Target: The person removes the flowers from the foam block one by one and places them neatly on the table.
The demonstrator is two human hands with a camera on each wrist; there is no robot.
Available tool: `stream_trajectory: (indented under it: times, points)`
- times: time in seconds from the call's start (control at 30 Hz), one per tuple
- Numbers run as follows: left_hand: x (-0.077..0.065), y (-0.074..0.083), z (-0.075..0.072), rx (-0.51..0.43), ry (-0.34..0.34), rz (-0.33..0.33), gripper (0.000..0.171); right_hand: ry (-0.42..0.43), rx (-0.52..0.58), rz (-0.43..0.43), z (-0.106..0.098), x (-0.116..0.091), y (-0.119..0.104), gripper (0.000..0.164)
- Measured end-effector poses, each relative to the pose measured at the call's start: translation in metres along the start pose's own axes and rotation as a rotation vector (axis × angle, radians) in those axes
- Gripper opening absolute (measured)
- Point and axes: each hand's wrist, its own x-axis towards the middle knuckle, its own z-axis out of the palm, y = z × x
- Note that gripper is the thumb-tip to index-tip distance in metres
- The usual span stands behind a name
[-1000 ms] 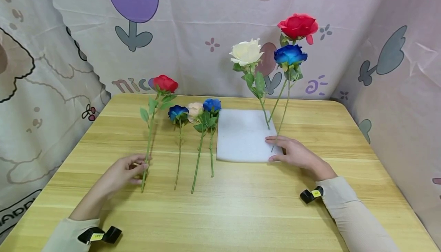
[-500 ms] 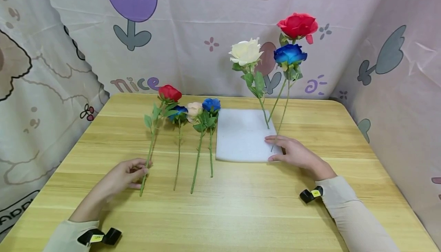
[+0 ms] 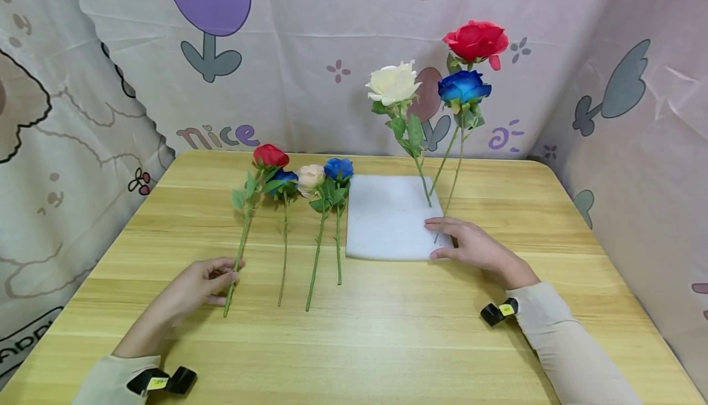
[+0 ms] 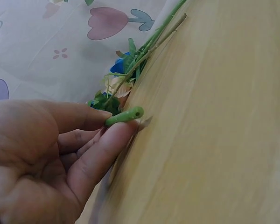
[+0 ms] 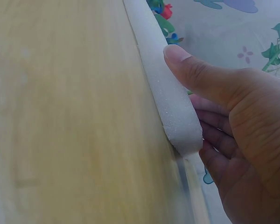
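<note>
My left hand (image 3: 201, 285) pinches the lower stem of a red rose (image 3: 271, 155) between thumb and fingers. In the left wrist view the green stem's cut end (image 4: 137, 112) sticks out past the fingertips. The red bloom overlaps a dark blue rose (image 3: 286, 193) beside it in the head view. My right hand (image 3: 477, 245) rests at the front right corner of a white foam board (image 3: 387, 227). Its thumb (image 5: 177, 53) touches the board's edge, and the other fingers lie along its side. A white rose (image 3: 394, 84), a blue rose (image 3: 464, 87) and a red rose (image 3: 475, 41) stand upright in the board.
A cream rose (image 3: 311, 180) and another blue rose (image 3: 338, 169) lie left of the board, stems toward the front. All of this is on a wooden table (image 3: 376, 343). Behind it hangs a printed cloth (image 3: 310, 18).
The red rose in my left hand has tilted down and to the right, its bloom lower, close to the dark blue rose. My right hand has stayed at the board.
</note>
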Motion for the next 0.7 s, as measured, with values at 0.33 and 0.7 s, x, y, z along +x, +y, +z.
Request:
stream_trajectory:
  times: [0.33, 0.7]
  points:
    - [0.0011, 0.0013, 0.0033, 0.039, 0.02, 0.031, 0.062, -0.004, 0.007, 0.009, 0.0003, -0.0003, 0.0005, 0.071]
    - [0.0047, 0.0018, 0.0078, 0.127, 0.032, 0.058, 0.065, -0.006, 0.026, 0.019, -0.0005, -0.0011, -0.0016, 0.071]
